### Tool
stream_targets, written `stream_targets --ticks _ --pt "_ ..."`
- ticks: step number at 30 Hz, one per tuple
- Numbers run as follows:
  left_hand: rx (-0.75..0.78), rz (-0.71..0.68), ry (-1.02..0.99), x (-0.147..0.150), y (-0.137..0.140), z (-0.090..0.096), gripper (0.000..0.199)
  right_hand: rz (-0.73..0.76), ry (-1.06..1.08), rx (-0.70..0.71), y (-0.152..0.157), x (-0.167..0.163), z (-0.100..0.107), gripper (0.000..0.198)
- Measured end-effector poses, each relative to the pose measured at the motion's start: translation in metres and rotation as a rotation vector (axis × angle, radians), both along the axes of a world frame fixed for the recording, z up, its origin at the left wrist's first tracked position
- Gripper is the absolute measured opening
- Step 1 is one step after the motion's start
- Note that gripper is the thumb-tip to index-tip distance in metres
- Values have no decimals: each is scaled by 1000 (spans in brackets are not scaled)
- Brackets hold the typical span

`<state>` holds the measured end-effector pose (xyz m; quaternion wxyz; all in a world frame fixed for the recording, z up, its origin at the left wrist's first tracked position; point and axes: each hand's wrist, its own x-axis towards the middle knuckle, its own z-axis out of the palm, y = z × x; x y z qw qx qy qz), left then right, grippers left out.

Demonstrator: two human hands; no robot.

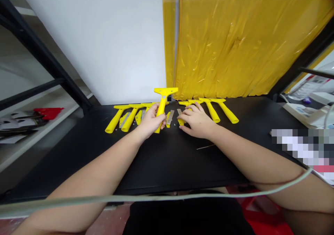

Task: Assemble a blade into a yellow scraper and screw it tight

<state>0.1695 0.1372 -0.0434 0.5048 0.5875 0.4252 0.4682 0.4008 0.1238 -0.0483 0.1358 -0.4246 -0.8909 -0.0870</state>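
Observation:
A yellow T-shaped scraper handle [162, 104] stands nearly upright in my left hand [152, 120], its wide head tilted up and its grip end below my fingers. My right hand [195, 120] is held low over the table with fingers spread, at a small yellow part with a metal blade [180, 116]; whether it touches that part I cannot tell. Between my hands lies another metal blade on a yellow plate [170, 118]. More yellow scraper handles [114, 120] lie in a row to the left, and others [229, 111] to the right, partly behind my right hand.
The black tabletop [161, 165] carries tiny screws and a thin metal rod [205, 147] near my right wrist. Behind rise a white panel [117, 36] and yellow plastic wrap [235, 43]. A pale cable [182, 196] crosses in front. Shelves stand left; a white box [300, 115] stands right.

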Motion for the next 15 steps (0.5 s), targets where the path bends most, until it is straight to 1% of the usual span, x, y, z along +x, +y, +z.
stream_targets --ticks 3,7,11,15 --pt "11 -10 4 0 2 -2 43 -51 -31 32 5 -2 -4 49" --pt "26 -12 5 -1 3 -3 43 -114 -131 8 10 -8 -8 61" --pt "29 -21 29 -3 3 -3 40 -125 -207 -18 10 -14 -11 66" --pt "37 -16 33 -3 3 -3 43 -90 -219 -20 7 -15 -11 64"
